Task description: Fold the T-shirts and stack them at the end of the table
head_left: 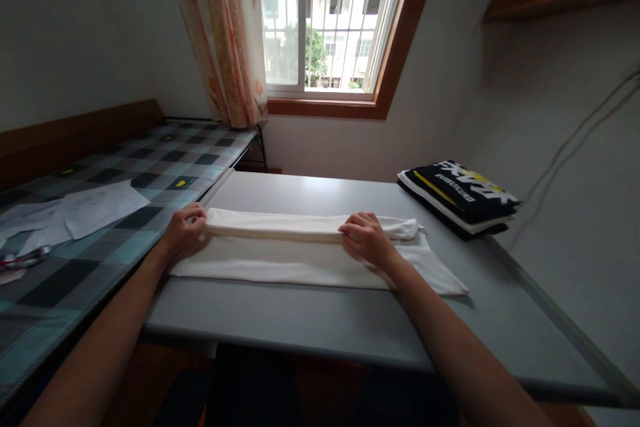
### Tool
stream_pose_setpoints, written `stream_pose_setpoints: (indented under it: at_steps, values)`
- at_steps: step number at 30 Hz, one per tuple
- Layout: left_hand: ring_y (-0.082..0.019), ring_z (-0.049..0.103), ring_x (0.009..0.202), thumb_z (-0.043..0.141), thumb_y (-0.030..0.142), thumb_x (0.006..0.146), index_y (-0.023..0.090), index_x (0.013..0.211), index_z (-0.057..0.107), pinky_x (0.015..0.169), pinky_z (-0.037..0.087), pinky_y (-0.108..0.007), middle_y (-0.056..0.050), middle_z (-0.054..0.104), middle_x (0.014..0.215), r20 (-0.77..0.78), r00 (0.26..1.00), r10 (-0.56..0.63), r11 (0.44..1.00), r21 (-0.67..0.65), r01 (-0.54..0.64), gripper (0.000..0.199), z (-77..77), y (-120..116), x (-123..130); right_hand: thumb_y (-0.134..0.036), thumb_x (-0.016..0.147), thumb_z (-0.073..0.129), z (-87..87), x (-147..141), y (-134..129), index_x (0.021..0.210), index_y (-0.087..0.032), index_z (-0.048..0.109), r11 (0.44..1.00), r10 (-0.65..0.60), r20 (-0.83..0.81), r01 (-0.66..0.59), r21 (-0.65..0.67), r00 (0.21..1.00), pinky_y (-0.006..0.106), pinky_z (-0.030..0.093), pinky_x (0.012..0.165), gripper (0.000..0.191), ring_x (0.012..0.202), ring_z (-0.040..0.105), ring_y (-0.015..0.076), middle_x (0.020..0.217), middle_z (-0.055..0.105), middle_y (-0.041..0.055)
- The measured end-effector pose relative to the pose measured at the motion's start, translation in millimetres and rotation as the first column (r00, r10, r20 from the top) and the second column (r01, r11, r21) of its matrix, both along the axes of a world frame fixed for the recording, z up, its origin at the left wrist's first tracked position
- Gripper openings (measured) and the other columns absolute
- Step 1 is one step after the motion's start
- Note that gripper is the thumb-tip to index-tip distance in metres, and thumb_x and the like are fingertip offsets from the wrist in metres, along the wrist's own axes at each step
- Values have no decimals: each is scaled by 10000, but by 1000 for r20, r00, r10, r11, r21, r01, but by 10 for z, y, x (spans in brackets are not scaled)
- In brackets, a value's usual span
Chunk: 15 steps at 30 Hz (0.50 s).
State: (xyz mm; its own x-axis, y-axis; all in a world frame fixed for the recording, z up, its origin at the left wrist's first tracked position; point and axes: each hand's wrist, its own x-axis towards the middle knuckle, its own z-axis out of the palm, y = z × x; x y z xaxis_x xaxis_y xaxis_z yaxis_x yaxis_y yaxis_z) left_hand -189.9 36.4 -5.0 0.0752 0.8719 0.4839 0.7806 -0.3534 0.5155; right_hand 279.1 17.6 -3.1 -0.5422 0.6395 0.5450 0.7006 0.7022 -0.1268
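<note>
A white garment point(280, 257), perhaps a shirt, lies across the grey table point(290, 317) with its far part folded over into a long strip. My left hand point(186, 230) pinches the left end of that strip. Toward the strip's right part, my right hand point(367, 237) grips the folded edge between thumb and fingers. A loose corner of the cloth spreads flat to the right, beyond my right forearm. The fingertips of both hands are partly hidden by the cloth and knuckles.
A stack of folded clothes point(457, 197), black on top, sits at the table's far right by the wall. On the left, a bed with a checked sheet point(120, 253) adjoins the table and holds papers point(103, 207). A barred window point(335, 27) and curtain point(227, 33) are behind.
</note>
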Motion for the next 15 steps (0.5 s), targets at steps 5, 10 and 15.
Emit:
stream_pose_setpoints:
  at_steps: [5, 10, 15]
  values:
    - [-158, 516, 663, 457, 313, 704, 202, 511, 463, 660, 435, -254, -16, 540, 641, -95, 991, -95, 986, -149, 80, 222, -30, 21, -49, -70, 795, 606, -31, 19, -11, 809, -210, 722, 983, 75, 23, -70, -167, 997, 307, 363, 820, 182, 769, 565, 154, 778, 645, 16]
    - [-142, 495, 615, 436, 319, 741, 202, 491, 410, 631, 410, -254, -11, 522, 619, -118, 968, -221, 948, -260, 184, 277, 4, -12, -37, -71, 764, 615, -39, -10, -46, 804, -204, 734, 981, 54, -43, -61, -182, 998, 330, 389, 838, 183, 743, 570, 154, 789, 660, 25]
    - [-129, 444, 574, 414, 341, 815, 205, 484, 379, 604, 379, -263, 3, 463, 576, -159, 948, -276, 945, -226, 237, 359, 78, -71, 10, -272, 814, 677, 68, 40, -31, 865, -213, 737, 941, 86, -142, -127, -313, 986, 331, 451, 796, 98, 764, 603, 176, 816, 687, 40]
